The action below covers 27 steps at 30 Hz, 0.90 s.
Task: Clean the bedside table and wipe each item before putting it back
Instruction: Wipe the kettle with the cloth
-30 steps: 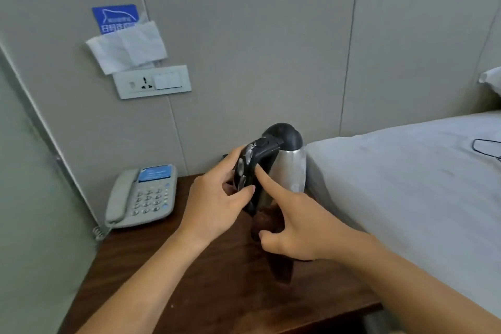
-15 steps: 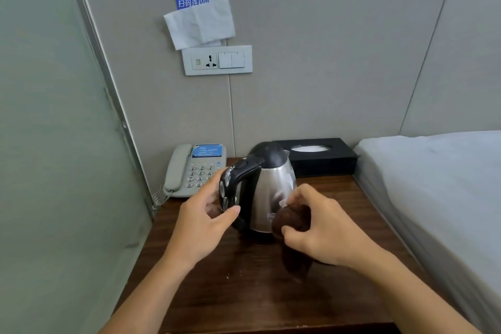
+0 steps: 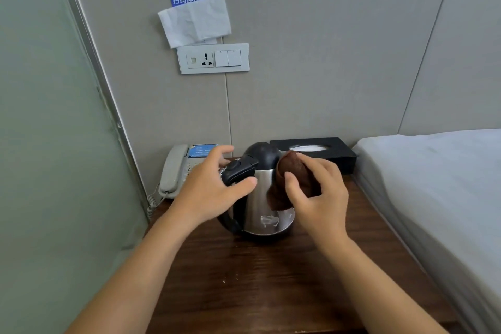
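At the centre of the frame we see the steel kettle (image 3: pixel 267 198) standing upright on the dark wooden bedside table (image 3: pixel 271 279). Our left hand (image 3: pixel 208 192) curls round its black handle, thumb beneath. Our right hand (image 3: pixel 317 198) pinches a brown cloth (image 3: pixel 291 179) against the kettle's upper right side. Behind stand a telephone (image 3: pixel 176 168) and a black tissue box (image 3: pixel 325 152)

Both forearms reach forward; the left hand (image 3: pixel 208 192) is curved with spread fingers, the right hand (image 3: pixel 317 198) pinches something with its thumb.
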Motion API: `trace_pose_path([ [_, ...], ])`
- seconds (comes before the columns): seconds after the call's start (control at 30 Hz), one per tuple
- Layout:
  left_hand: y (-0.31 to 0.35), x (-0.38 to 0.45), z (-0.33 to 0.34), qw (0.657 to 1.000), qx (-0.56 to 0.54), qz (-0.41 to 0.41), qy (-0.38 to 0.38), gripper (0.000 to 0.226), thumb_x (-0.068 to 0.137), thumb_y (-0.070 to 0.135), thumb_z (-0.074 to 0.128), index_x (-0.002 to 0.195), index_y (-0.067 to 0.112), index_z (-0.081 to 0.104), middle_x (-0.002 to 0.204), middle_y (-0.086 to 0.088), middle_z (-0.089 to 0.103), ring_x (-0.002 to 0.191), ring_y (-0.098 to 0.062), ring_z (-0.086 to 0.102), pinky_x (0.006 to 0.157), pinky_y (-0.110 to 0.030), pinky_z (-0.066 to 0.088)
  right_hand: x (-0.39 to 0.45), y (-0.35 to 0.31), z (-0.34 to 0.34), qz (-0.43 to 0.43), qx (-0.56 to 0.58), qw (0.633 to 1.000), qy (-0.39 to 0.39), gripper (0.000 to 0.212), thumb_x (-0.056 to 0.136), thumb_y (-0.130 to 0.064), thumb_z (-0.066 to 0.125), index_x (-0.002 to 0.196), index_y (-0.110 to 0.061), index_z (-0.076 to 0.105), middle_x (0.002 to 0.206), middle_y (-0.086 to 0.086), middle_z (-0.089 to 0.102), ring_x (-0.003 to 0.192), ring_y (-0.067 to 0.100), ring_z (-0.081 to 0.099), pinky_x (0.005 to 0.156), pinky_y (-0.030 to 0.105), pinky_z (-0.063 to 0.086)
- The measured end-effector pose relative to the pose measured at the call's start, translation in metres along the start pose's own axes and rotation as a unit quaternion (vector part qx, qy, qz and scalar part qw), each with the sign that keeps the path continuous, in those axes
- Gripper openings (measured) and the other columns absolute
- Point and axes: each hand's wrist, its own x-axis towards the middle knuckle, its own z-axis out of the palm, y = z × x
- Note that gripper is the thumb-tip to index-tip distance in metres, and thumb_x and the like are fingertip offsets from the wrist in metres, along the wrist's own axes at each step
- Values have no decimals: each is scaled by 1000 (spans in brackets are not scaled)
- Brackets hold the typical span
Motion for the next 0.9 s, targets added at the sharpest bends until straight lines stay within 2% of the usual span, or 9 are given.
trace_pose_path([
  [0.1,28,35,-15,984,133,36,-109,88,77,48,84,151,44,36,124,12,64,109,-13,63,93,-29,47,-15,9,8,-32,-35,998,-42,50,96,-44,60,145,-38,54,140,-6,53,125,17,49,106,40,44],
  [0.2,50,71,-24,943,268,67,-184,97,74,43,86,156,43,35,140,1,61,123,-22,59,95,-29,45,-27,12,13,-68,-58,990,-111,61,97,-48,55,156,-42,37,156,-2,37,135,22,39,109,41,40],
  [0.33,53,94,-22,912,317,82,-248,72,74,40,88,138,41,54,118,11,66,106,-18,63,76,-25,43,-29,11,28,-111,-97,982,-114,53,100,-44,55,152,-35,48,147,2,44,123,22,44,95,42,51],
  [0.4,46,100,-24,911,307,89,-262,71,74,43,89,134,41,52,119,12,64,108,-19,61,82,-30,45,-23,8,35,-120,-103,984,-87,45,100,-42,56,143,-29,58,137,4,52,113,20,49,86,39,54],
  [0.5,32,100,-26,901,322,124,-263,84,79,45,87,149,42,41,142,10,59,125,-19,56,97,-33,44,-14,8,38,-132,-116,981,-77,40,95,-41,62,132,-24,64,123,4,58,102,19,54,76,34,55],
  [0.57,26,97,-24,898,331,140,-252,91,82,45,84,157,41,32,149,9,54,128,-20,55,98,-31,42,-17,13,34,-144,-131,975,-107,41,89,-41,66,127,-25,65,117,0,58,99,18,55,72,30,54],
  [0.7,22,98,-22,905,322,151,-235,90,80,44,86,155,40,36,147,11,55,125,-19,56,92,-28,39,-44,27,26,-174,-175,942,-226,31,84,-43,68,114,-35,66,107,-12,56,90,15,60,63,31,55],
  [0.77,22,99,-22,904,323,152,-234,91,80,44,87,155,41,36,146,11,56,125,-19,55,92,-29,39,-45,27,25,-162,-172,941,-240,28,86,-45,66,112,-36,65,105,-16,58,89,12,62,64,32,56],
  [0.9,22,97,-21,900,339,143,-235,100,80,44,86,159,40,25,151,5,52,131,-24,52,104,-38,44,-19,12,24,-97,-101,976,-168,40,86,-39,72,123,-28,59,110,-13,64,97,11,63,80,32,56],
])
